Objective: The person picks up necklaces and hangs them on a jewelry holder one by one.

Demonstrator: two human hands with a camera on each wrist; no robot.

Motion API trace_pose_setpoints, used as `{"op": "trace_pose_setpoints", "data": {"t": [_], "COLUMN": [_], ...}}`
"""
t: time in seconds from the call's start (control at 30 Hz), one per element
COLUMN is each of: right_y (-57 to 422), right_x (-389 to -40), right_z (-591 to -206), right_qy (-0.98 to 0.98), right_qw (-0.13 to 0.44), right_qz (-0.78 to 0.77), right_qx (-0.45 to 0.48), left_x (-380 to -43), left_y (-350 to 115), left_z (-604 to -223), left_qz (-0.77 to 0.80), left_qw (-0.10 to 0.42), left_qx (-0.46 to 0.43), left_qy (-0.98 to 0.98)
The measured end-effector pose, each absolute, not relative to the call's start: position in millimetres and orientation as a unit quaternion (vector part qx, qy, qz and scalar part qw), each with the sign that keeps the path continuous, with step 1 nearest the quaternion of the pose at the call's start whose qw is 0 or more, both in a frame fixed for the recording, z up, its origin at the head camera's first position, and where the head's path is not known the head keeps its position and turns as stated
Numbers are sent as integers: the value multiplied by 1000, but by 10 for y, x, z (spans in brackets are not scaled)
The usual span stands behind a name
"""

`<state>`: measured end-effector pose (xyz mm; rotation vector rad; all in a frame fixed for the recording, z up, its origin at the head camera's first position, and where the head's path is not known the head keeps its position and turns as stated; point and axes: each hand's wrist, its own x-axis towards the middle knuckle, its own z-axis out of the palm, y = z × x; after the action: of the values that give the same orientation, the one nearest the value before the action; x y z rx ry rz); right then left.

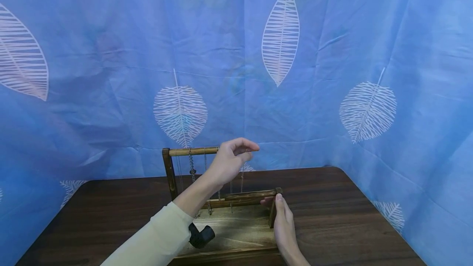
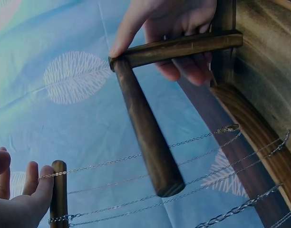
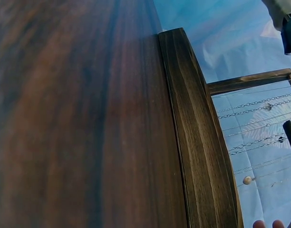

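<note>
A dark wooden jewelry stand [image 1: 255,195] with a shallow tray base stands on the table. Several metal chains hang from its upper rod [image 1: 184,151]. At that rod's right end, my left hand [image 1: 230,161] pinches a thin necklace chain [image 2: 93,167] between bent fingertips; the chain runs down toward the base. My right hand [image 1: 284,221] holds the short front post [image 2: 183,47] on the right, thumb near its top and fingers behind. In the right wrist view, only fingertips [image 3: 268,224] of a hand show at the bottom edge.
The brown tabletop [image 1: 343,212] extends on both sides of the stand. Behind it hangs a blue leaf-patterned cloth [image 1: 236,52]. A black wrist-worn piece [image 1: 201,235] sits under the left sleeve, over the stand's tray.
</note>
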<state>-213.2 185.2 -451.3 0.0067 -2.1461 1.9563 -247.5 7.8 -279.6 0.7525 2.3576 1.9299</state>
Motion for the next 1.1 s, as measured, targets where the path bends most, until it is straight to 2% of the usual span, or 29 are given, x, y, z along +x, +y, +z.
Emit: {"op": "trace_pose_setpoints", "data": {"t": [1.1], "right_y": [1847], "right_x": [-2122], "right_z": [-4514], "right_qy": [-731], "right_qw": [132], "right_qz": [670], "right_qx": [6], "left_x": [-2432], "left_y": [100], "left_z": [-3283], "left_qz": [597], "left_qw": [30], "left_qx": [225], "left_qy": [770]}}
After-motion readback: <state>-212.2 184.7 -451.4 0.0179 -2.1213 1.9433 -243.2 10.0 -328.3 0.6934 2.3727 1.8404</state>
